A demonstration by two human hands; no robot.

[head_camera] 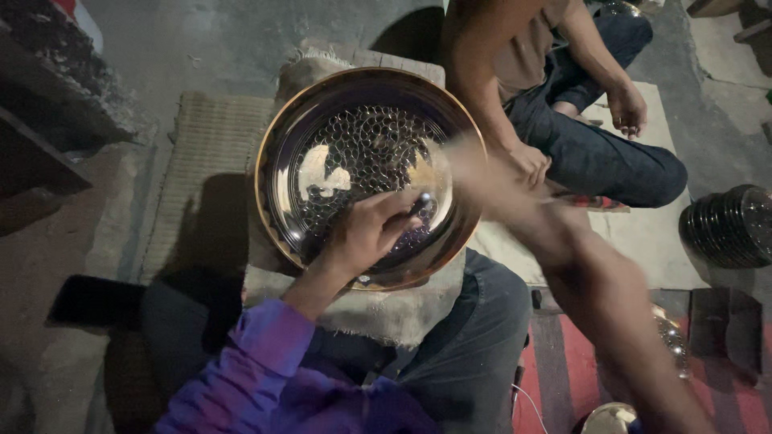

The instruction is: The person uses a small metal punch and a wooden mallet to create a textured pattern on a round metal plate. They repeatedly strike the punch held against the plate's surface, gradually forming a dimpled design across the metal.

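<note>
A large shiny metal bowl (265, 145) with a hammered dimple pattern inside rests on a cloth-covered pad over my lap. My left hand (366, 233), in a purple sleeve, reaches into the bowl and pinches a small dark punch-like tool (421, 204) against the inner wall. My right hand (486, 173) is a motion-blurred streak over the bowl's right rim, with the forearm running down to the lower right. Whatever it holds is lost in the blur.
Another person sits cross-legged across from me in blue jeans (603, 153), hands resting near the knees. A stack of dark bowls (728, 225) stands at the right. A woven mat (205, 161) lies left, a red striped cloth (563, 362) lower right, a small metal bowl (609, 418) at the bottom.
</note>
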